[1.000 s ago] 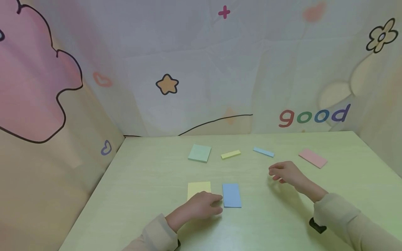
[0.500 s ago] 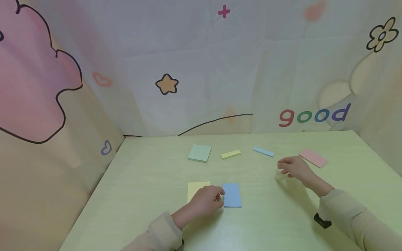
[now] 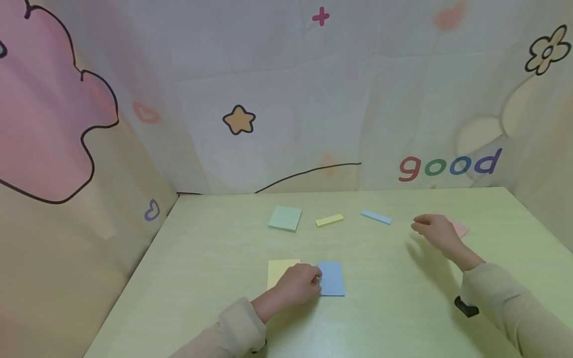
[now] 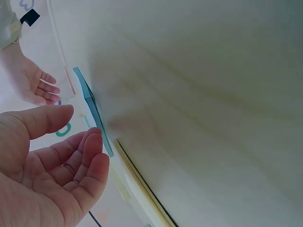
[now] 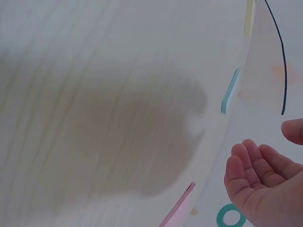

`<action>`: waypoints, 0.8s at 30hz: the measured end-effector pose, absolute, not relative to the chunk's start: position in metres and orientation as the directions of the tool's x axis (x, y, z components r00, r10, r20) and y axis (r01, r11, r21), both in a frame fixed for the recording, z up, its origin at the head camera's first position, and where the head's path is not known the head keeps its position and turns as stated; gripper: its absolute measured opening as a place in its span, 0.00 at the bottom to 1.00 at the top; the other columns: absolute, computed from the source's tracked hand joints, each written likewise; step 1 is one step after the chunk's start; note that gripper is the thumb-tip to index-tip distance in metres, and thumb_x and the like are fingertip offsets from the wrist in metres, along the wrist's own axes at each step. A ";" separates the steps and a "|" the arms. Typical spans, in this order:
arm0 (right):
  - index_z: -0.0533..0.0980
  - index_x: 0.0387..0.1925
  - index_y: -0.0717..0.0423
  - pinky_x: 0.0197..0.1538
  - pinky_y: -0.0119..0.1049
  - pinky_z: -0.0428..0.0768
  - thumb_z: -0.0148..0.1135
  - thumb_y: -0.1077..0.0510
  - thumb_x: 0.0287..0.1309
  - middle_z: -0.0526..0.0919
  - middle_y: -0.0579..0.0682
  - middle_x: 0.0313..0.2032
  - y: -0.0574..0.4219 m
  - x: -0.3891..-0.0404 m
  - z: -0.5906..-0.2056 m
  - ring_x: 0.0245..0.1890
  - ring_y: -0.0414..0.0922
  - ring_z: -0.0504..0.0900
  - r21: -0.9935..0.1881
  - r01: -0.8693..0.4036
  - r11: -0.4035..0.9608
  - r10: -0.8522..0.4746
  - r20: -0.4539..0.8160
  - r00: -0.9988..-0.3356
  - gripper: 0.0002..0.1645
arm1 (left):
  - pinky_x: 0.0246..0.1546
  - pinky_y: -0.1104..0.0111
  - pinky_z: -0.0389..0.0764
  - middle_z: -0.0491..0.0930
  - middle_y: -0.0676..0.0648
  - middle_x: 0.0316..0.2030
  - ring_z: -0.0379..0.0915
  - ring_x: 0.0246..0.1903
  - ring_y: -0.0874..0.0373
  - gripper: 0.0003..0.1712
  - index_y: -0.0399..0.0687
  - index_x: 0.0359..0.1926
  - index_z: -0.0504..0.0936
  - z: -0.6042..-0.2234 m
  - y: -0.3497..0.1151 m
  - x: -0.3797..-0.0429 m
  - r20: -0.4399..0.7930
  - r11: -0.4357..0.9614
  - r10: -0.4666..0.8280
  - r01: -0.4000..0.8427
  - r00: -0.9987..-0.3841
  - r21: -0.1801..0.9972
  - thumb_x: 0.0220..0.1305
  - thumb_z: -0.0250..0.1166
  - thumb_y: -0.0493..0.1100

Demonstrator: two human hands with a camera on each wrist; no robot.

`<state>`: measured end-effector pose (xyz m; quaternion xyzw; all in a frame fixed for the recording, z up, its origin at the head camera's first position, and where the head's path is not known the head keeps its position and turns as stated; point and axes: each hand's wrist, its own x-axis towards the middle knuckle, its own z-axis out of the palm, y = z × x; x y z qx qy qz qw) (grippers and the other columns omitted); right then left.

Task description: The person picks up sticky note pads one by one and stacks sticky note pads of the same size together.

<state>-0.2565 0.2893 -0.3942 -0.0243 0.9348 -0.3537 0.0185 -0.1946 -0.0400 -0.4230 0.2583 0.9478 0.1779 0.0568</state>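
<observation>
My left hand (image 3: pixel 297 284) hovers low over the yellow sticky-note pad (image 3: pixel 283 268), covering its lower right part. Its fingertips overlap the left edge of the blue sticky-note pad (image 3: pixel 332 279) in the head view. In the left wrist view the fingers (image 4: pixel 97 163) are loosely bent, the thumb stands apart, and nothing is between them; the blue pad (image 4: pixel 98 120) is just beyond. Farther right, my right hand (image 3: pixel 440 234) is raised above the table, partly hiding the pink sticky-note pad (image 3: pixel 459 228). Its fingers (image 5: pixel 236 177) curve gently, also around nothing.
Along the back of the pale green table (image 3: pixel 215 278) lie a green sticky-note pad (image 3: pixel 285 219), a narrow yellow pad (image 3: pixel 329 221) and a narrow blue pad (image 3: pixel 376 217). A printed curtain (image 3: pixel 286 99) hangs behind the table and on both sides.
My right hand has moved right and slightly away from me, over the pink pad. The left hand has shifted a little up and right, its fingers bending more. The pads have stayed put.
</observation>
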 end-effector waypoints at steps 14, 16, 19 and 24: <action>0.64 0.53 0.73 0.51 0.62 0.57 0.41 0.47 0.61 0.66 0.72 0.53 0.309 -0.264 -0.396 0.54 0.67 0.63 -0.619 0.021 0.785 0.001 -0.033 -0.999 0.33 | 0.19 0.77 0.56 0.60 0.55 0.16 0.53 0.19 0.65 0.08 0.46 0.19 0.71 -0.421 -0.040 -0.194 -0.065 0.804 0.556 0.516 -0.828 0.296 0.51 0.60 0.39; 0.64 0.54 0.73 0.51 0.59 0.61 0.41 0.47 0.61 0.66 0.72 0.54 0.310 -0.265 -0.397 0.54 0.67 0.63 -0.626 0.027 0.779 0.004 -0.038 -0.999 0.33 | 0.20 0.77 0.57 0.60 0.56 0.17 0.54 0.20 0.65 0.08 0.47 0.20 0.71 -0.420 -0.040 -0.194 -0.069 0.805 0.560 0.523 -0.825 0.279 0.52 0.61 0.40; 0.64 0.54 0.74 0.50 0.57 0.65 0.42 0.48 0.61 0.65 0.73 0.53 0.313 -0.266 -0.399 0.53 0.67 0.63 -0.636 0.030 0.771 0.006 -0.039 -0.999 0.33 | 0.21 0.77 0.58 0.62 0.55 0.18 0.54 0.21 0.65 0.07 0.47 0.21 0.73 -0.420 -0.039 -0.193 -0.077 0.808 0.561 0.525 -0.824 0.267 0.52 0.61 0.41; 0.63 0.53 0.76 0.50 0.57 0.66 0.42 0.49 0.61 0.65 0.74 0.53 0.316 -0.266 -0.401 0.53 0.67 0.63 -0.638 0.026 0.770 0.005 -0.035 -0.999 0.33 | 0.21 0.77 0.58 0.62 0.55 0.19 0.55 0.21 0.65 0.05 0.47 0.23 0.74 -0.421 -0.039 -0.193 -0.074 0.811 0.560 0.527 -0.825 0.255 0.52 0.61 0.41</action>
